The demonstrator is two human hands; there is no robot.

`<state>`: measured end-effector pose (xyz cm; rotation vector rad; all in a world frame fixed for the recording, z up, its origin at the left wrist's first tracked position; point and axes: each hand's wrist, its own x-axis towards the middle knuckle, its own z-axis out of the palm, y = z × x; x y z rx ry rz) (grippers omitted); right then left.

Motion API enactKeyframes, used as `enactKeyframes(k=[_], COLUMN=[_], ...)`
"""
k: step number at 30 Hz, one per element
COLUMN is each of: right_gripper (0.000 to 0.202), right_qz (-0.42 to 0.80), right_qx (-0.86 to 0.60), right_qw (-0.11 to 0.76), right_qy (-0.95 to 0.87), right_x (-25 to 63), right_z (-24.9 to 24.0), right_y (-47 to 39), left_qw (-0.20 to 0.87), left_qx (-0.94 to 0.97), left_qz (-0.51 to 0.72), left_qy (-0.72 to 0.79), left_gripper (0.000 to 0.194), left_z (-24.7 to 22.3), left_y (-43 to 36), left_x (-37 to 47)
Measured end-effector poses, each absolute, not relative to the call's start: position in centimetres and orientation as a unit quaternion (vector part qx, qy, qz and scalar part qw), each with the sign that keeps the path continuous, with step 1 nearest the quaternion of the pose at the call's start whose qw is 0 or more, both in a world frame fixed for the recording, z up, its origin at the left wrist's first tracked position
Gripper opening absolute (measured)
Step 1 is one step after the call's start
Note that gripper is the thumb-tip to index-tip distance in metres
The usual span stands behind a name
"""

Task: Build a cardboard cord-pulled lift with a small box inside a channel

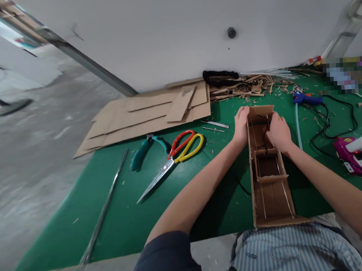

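A long, narrow open cardboard box [272,199] lies lengthwise in front of me, its near end at the table edge by my lap. A smaller cardboard frame is set across its middle, and thin wires run along its length. My left hand [242,125] is closed on the far left wall, fingers outside. My right hand [279,132] wraps over the far right wall, with a thumb or finger reaching inside beside a thin black cord [265,136]. Whether those fingertips also pinch the cord is hard to see.
Left of the box lie red-and-yellow-handled scissors [170,164], green-handled pliers [146,150], a bundle of thin wires [107,205] and a craft knife [217,124]. Cardboard sheets [149,113] and scraps [251,86] line the wall. A blue glue gun [307,99] and pink device [355,155] sit right.
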<state>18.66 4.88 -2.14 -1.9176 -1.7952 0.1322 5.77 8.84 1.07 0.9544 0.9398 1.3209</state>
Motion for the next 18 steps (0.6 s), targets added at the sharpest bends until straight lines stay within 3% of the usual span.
enactKeyframes(k=[9,14,18], right_gripper=[0.042,0.044,0.047], right_qz=[0.018,0.032,0.036], right_qx=[-0.702,-0.699,-0.699], right_qw=[0.234,0.209,0.213], right_qy=[-0.673,-0.683,-0.682], right_x=[18.3,18.6,18.8], right_z=[-2.1,-1.6,-1.8], right_y=[4.6,4.5,4.5], left_qw=[0.597,0.553,0.595], left_qx=[0.44,0.467,0.464], left_qz=[0.532,0.503,0.489], left_qy=[0.408,0.472,0.437], left_gripper=[0.021,0.06,0.059], left_z=[1.0,1.4,1.7], left_y=[9.3,8.7,7.9], left_x=[4.6,3.2,3.5])
